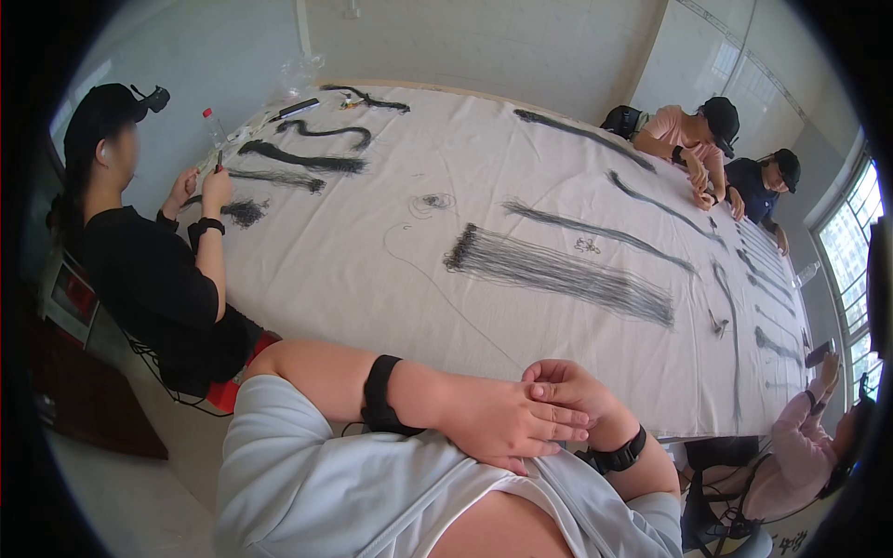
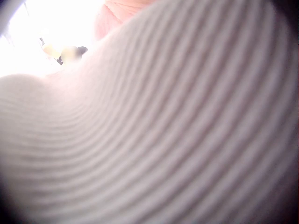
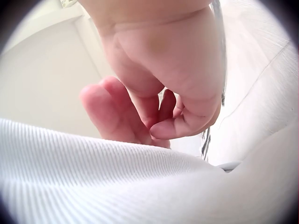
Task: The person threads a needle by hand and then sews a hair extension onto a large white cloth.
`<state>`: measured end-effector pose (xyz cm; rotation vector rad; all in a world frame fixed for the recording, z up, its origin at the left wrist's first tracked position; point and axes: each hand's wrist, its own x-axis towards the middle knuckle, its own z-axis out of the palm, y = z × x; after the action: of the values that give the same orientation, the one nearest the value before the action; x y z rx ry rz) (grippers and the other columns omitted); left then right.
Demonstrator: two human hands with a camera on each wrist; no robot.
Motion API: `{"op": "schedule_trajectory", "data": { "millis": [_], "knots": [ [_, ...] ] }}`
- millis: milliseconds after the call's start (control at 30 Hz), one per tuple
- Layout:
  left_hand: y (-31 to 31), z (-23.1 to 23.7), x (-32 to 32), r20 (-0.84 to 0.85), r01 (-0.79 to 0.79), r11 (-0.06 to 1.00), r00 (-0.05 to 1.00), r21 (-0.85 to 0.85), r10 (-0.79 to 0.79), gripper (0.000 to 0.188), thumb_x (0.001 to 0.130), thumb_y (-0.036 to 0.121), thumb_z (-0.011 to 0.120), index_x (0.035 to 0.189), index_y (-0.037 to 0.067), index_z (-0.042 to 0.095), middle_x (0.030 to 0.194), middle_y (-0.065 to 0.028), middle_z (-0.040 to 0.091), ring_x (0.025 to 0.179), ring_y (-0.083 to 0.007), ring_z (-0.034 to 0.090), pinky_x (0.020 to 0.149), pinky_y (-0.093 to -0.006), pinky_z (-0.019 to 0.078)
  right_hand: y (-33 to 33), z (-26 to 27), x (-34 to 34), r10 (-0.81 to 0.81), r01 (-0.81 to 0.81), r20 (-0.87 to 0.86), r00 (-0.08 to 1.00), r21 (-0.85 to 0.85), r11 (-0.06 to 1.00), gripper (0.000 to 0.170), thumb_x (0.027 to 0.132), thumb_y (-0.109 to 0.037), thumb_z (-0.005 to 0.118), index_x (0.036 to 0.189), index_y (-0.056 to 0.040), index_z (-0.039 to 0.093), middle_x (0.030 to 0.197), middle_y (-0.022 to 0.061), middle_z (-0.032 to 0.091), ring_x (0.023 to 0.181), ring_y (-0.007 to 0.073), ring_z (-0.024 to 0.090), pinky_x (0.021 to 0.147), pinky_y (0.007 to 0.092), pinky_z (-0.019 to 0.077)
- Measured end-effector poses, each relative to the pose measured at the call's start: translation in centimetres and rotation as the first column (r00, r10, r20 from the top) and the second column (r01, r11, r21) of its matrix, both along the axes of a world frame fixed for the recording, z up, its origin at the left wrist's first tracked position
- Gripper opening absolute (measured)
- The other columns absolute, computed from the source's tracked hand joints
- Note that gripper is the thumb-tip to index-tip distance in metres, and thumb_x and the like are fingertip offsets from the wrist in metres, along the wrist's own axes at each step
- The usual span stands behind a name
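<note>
Both hands meet low in the head view, close to the body at the table's near edge. My left hand (image 1: 502, 420) lies across the right one with its fingers straight. My right hand (image 1: 569, 395) has its thumb and index finger bent together at the tips. A long thin strand (image 1: 456, 302) runs over the white cloth (image 1: 326, 288) to those fingertips. The right wrist view shows the right hand's curled fingers from behind, the left fingertips (image 3: 100, 105) beside them, and the strand (image 3: 261, 74) at right. Ribbed shirt fabric (image 2: 154, 130) fills most of the left wrist view.
A wide bundle of dark hair-like strands (image 1: 567, 279) lies mid-table, a small loose coil (image 1: 433, 202) beyond it. More dark bundles (image 1: 302, 160) lie at left and right. A person (image 1: 153, 251) sits at left, others at right. A red-capped bottle (image 1: 212, 127) stands at far left.
</note>
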<state>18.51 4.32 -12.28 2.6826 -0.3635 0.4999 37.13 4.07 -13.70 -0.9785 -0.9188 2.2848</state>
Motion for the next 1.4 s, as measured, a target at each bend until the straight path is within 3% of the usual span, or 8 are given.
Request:
{"op": "schedule_trajectory", "data": {
  "millis": [167,367,467,867,1300,1400],
  "knots": [
    [-0.05,0.02,-0.16,0.012,-0.026,0.999,1.000,0.023,0.026,0.048,0.088,0.035,0.055,0.112,-0.006,0.058,0.136,-0.0212,0.042,0.136,-0.0347,0.026,0.106,-0.0457,0.0301,0.24,-0.57,0.16,-0.044,0.043,0.026,0.999,0.033,0.999,0.015,0.086,-0.008,0.065,0.095,0.0000,0.055,0.080,0.0038,0.061,0.065,0.0098,0.059,0.053,0.0211,0.0486],
    [-0.08,-0.02,-0.19,-0.033,-0.021,1.000,0.999,-0.005,0.020,0.048,0.088,0.035,0.055,0.114,-0.006,0.056,0.138,-0.0212,0.040,0.137,-0.0342,0.025,0.106,-0.0453,0.0308,0.21,-0.35,0.22,0.003,-0.003,-0.024,1.000,0.005,1.000,0.015,0.087,-0.006,0.063,0.099,0.0020,0.057,0.083,0.0057,0.063,0.068,0.0104,0.061,0.057,0.0213,0.0506],
    [-0.07,-0.16,-0.17,-0.051,-0.016,1.000,0.999,-0.027,0.015,0.048,0.088,0.034,0.054,0.115,-0.007,0.055,0.139,-0.0216,0.039,0.137,-0.0338,0.025,0.105,-0.0449,0.0312,0.31,-0.48,0.43,0.065,-0.062,0.043,0.997,-0.054,0.997,0.016,0.087,-0.005,0.061,0.100,0.0026,0.058,0.085,0.0065,0.063,0.070,0.0108,0.062,0.060,0.0212,0.0514],
    [0.05,-0.11,-0.04,0.015,-0.020,1.000,1.000,0.009,0.020,0.048,0.089,0.035,0.052,0.110,-0.007,0.058,0.135,-0.0227,0.043,0.135,-0.0362,0.029,0.106,-0.0449,0.0297,0.27,-1.07,0.33,0.021,-0.029,-0.139,0.990,-0.053,0.998,0.014,0.087,-0.006,0.062,0.097,-0.0025,0.053,0.081,0.0025,0.060,0.064,0.0081,0.058,0.053,0.0194,0.0475],
    [0.02,0.00,-0.13,0.010,-0.019,0.999,1.000,0.035,0.018,0.049,0.089,0.037,0.052,0.112,-0.006,0.057,0.136,-0.0221,0.043,0.135,-0.0339,0.030,0.104,-0.0450,0.0311,0.17,-0.54,0.22,0.028,-0.031,-0.091,0.995,-0.032,0.999,0.016,0.086,-0.004,0.063,0.098,-0.0021,0.052,0.081,0.0015,0.059,0.066,0.0076,0.057,0.056,0.0191,0.0475],
    [-0.04,-0.35,-0.09,0.016,-0.022,1.000,1.000,0.015,0.022,0.049,0.089,0.037,0.052,0.113,-0.005,0.057,0.136,-0.0211,0.042,0.135,-0.0327,0.029,0.103,-0.0516,0.0289,0.24,-0.69,0.36,0.027,-0.028,-0.092,0.995,-0.015,0.999,0.018,0.086,-0.002,0.062,0.100,-0.0016,0.052,0.084,0.0024,0.059,0.070,0.0078,0.058,0.059,0.0190,0.0484]
  ]
}}
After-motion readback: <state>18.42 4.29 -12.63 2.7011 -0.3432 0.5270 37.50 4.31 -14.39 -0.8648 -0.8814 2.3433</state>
